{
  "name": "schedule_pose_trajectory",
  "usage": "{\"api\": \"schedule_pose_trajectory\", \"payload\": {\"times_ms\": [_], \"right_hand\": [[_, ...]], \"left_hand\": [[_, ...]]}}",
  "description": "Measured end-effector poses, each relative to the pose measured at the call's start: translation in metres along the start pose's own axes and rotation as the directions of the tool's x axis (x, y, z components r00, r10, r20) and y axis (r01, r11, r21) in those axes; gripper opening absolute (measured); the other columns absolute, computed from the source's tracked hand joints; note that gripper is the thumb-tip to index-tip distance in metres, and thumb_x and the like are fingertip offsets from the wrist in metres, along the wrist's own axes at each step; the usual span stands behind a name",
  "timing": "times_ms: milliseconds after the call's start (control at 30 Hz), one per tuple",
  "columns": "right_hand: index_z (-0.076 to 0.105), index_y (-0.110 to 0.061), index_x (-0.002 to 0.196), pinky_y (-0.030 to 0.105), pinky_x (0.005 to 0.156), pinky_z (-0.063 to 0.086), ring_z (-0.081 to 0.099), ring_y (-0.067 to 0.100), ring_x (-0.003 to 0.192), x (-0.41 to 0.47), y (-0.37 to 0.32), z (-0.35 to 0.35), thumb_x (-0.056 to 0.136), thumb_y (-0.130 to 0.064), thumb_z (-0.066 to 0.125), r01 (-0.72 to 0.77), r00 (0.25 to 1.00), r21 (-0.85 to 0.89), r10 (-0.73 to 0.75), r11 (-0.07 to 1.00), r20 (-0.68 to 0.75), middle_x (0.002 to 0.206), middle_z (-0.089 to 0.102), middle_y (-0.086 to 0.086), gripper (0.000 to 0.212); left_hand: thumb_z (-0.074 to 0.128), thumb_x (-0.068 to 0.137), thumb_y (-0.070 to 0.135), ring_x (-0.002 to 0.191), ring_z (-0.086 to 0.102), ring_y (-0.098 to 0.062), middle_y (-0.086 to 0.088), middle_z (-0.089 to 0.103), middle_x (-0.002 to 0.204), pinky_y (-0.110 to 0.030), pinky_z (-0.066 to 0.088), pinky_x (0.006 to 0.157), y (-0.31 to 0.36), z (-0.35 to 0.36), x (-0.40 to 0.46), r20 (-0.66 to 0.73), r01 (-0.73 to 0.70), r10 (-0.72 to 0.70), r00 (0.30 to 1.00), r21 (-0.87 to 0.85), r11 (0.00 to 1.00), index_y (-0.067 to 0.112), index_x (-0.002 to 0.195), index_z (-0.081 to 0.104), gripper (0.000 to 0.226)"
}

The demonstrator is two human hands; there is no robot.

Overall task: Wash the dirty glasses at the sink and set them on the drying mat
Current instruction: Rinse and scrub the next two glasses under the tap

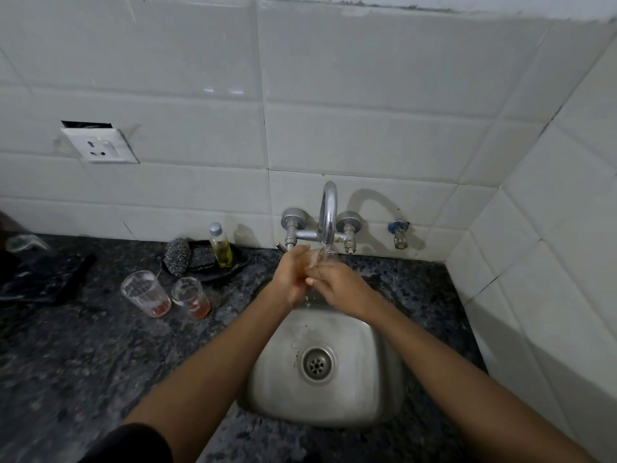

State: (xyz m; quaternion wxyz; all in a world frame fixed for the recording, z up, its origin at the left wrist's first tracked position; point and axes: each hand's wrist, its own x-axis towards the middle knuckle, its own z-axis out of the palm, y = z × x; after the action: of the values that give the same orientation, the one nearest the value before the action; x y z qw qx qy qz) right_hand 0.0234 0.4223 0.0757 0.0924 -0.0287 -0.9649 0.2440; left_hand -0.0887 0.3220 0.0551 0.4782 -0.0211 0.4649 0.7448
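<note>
Both hands' grip on glass [325, 255] under tap [328, 212]; two dirty glasses [167, 295] left.

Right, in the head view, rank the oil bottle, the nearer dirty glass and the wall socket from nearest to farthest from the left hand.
1. Oil bottle, just to the left of the left hand, by the wall.
2. Nearer dirty glass, on the counter further left.
3. Wall socket, up on the tiles, far left.

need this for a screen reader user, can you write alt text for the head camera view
Both hands, left hand and right hand, hold a clear glass under the running tap above a steel sink. Two dirty glasses with reddish dregs stand on the dark counter to the left.
</note>
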Motion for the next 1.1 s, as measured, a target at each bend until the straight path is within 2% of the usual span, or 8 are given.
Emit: {"api": "schedule_pose_trajectory", "payload": {"times_ms": [100,233,400,533,600,733,900,1100], "right_hand": [[0.071,-0.015,0.126,0.038,0.075,0.062,0.071,0.015,0.078,0.005,-0.017,0.002,0.109,-0.031,0.051,-0.11,0.988,0.202,0.129,0.973,-0.085,0.103,0.075,0.003,0.031],[0.068,-0.017,0.124,0.04,0.083,0.058,0.066,0.018,0.102,0.002,-0.004,-0.001,0.105,-0.03,0.046,0.051,0.999,-0.129,-0.049,0.99,0.015,0.118,0.07,0.003,0.032],[0.071,-0.017,0.114,0.031,0.078,0.056,0.068,0.01,0.083,0.006,-0.017,0.003,0.11,-0.031,0.049,-0.099,0.982,0.206,0.13,0.973,-0.14,0.095,0.071,-0.003,0.026],[0.068,-0.012,0.125,0.034,0.09,0.053,0.064,0.019,0.11,0.003,-0.007,-0.002,0.107,-0.024,0.05,0.017,0.999,-0.154,-0.021,0.988,-0.027,0.122,0.068,0.004,0.028],[0.069,-0.01,0.12,0.036,0.087,0.055,0.064,0.016,0.104,-0.002,-0.001,0.0,0.105,-0.019,0.055,-0.014,0.999,-0.076,0.011,0.997,-0.034,0.118,0.069,0.002,0.022],[0.073,-0.009,0.118,0.029,0.085,0.058,0.069,0.011,0.096,0.006,-0.02,0.002,0.105,-0.01,0.055,-0.124,0.982,0.333,0.163,0.935,-0.094,0.108,0.073,0.003,0.022],[0.068,-0.016,0.126,0.04,0.089,0.057,0.065,0.015,0.102,-0.003,0.002,-0.002,0.105,-0.021,0.052,-0.007,1.0,0.004,0.007,1.0,-0.007,0.117,0.068,0.002,0.027],[0.07,-0.013,0.12,0.039,0.072,0.062,0.071,0.017,0.085,0.007,-0.018,0.002,0.111,-0.025,0.047,-0.169,0.979,0.32,0.195,0.932,-0.052,0.104,0.071,0.006,0.028]], "left_hand": [[0.046,0.105,0.026,0.068,0.072,-0.022,-0.009,0.069,0.076,-0.037,0.057,0.075,-0.005,0.005,-0.003,-0.035,-0.021,0.019,0.999,-0.06,0.998,0.01,0.066,0.076,0.052],[0.061,0.101,0.048,0.092,0.074,-0.032,-0.02,0.075,0.102,-0.046,0.055,0.1,0.003,0.011,-0.007,0.007,0.032,-0.032,0.999,-0.063,0.998,-0.003,0.108,0.074,0.052],[0.053,0.104,0.031,0.08,0.071,-0.026,-0.011,0.069,0.086,-0.038,0.059,0.078,-0.002,0.016,-0.007,0.011,-0.025,0.027,1.0,-0.119,0.993,0.005,0.095,0.073,0.034],[0.054,0.106,0.038,0.069,0.072,-0.021,-0.009,0.072,0.078,-0.031,0.061,0.066,0.005,0.023,-0.013,0.068,0.035,-0.031,0.997,-0.064,0.997,0.007,0.082,0.076,0.045],[0.057,0.105,0.028,0.061,0.07,-0.019,-0.006,0.07,0.071,-0.028,0.059,0.058,0.009,0.025,-0.013,0.037,0.031,-0.031,0.999,-0.013,0.999,0.008,0.075,0.074,0.04],[0.052,0.106,0.028,0.076,0.07,-0.019,-0.009,0.068,0.085,-0.032,0.062,0.074,-0.001,0.021,-0.009,-0.009,-0.026,0.025,1.0,-0.075,0.997,0.005,0.097,0.071,0.03],[0.056,0.105,0.042,0.094,0.073,-0.029,-0.016,0.075,0.101,-0.043,0.054,0.097,0.008,0.011,-0.005,0.038,-0.005,0.004,0.999,0.036,0.999,0.001,0.114,0.071,0.046],[0.048,0.105,0.024,0.068,0.071,-0.022,-0.008,0.069,0.075,-0.035,0.057,0.068,-0.002,0.005,-0.003,-0.028,-0.013,0.012,1.0,-0.009,1.0,0.01,0.072,0.076,0.045]]}}
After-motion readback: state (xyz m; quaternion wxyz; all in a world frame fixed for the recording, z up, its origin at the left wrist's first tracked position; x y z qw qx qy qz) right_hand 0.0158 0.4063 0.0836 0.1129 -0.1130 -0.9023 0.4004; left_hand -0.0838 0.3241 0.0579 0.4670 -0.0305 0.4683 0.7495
